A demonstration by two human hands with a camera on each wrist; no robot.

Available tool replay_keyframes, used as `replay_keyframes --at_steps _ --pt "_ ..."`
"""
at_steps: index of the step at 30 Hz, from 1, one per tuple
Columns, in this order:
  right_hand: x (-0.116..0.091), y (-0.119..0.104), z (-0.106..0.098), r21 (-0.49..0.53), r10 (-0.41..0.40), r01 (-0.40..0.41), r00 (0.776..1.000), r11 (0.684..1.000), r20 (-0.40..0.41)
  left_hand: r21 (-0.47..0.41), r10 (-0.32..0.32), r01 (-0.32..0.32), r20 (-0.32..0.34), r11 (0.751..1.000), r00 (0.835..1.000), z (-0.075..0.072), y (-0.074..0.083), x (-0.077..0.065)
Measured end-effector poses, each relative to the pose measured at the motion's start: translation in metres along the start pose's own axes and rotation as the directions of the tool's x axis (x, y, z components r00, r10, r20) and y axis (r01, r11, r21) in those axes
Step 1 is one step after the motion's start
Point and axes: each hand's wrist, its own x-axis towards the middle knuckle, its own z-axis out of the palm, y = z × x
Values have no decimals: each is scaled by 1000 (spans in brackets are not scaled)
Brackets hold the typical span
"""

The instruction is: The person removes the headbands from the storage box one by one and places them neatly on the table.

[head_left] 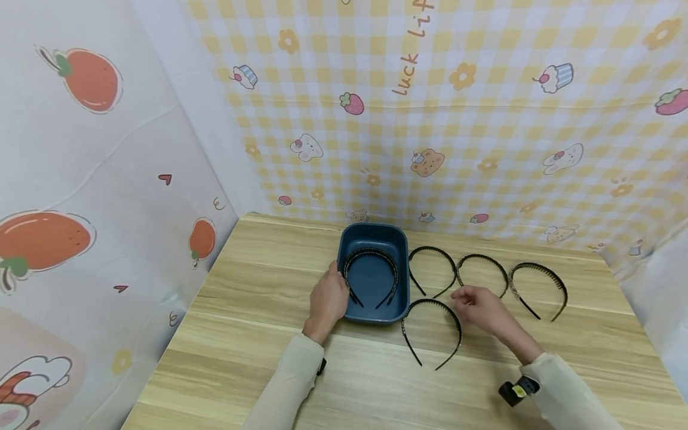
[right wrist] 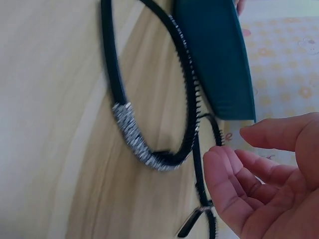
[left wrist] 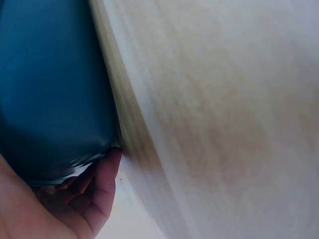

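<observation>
My left hand (head_left: 329,298) holds the left side of a dark blue plastic basin (head_left: 407,269), its fingers bent at the wall in the left wrist view. Inside the basin lie two black toothed headbands (head_left: 371,251), one overlapping the other. Just right of the basin's near corner, a single black headband (head_left: 458,325) lies on the table; the right wrist view shows its glittery band (right wrist: 133,135). My right hand (head_left: 484,310) hovers beside this headband, thumb and fingers apart, with nothing between them.
Three more black headbands lie in a row right of the basin: one beside it (head_left: 432,247), one in the middle (head_left: 481,255) and one at the far right (head_left: 537,264). The wooden table (head_left: 258,269) meets a checked cloth (head_left: 376,137) at its back edge.
</observation>
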Motion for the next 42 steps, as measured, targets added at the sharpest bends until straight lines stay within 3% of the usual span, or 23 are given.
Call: replay_keyframes --at_steps 13,26,33,38,42 --pt "23 -34 12 -31 -109 107 992 994 -71 -7 5 -5 2 1000 1000 0 -1 -1" --pt "33 -57 20 81 -107 111 993 991 -54 -11 20 -20 -2 1000 1000 0 0 0" --pt "40 -68 22 41 -137 140 989 989 -57 1 17 -17 -11 1000 1000 0 -1 0" --pt "46 -75 26 101 -143 146 989 984 -38 -4 17 -17 -12 1000 1000 -1 0 -1" --pt "50 -80 29 71 -163 166 985 984 -51 -10 18 -18 -12 1000 1000 -1 0 -1"
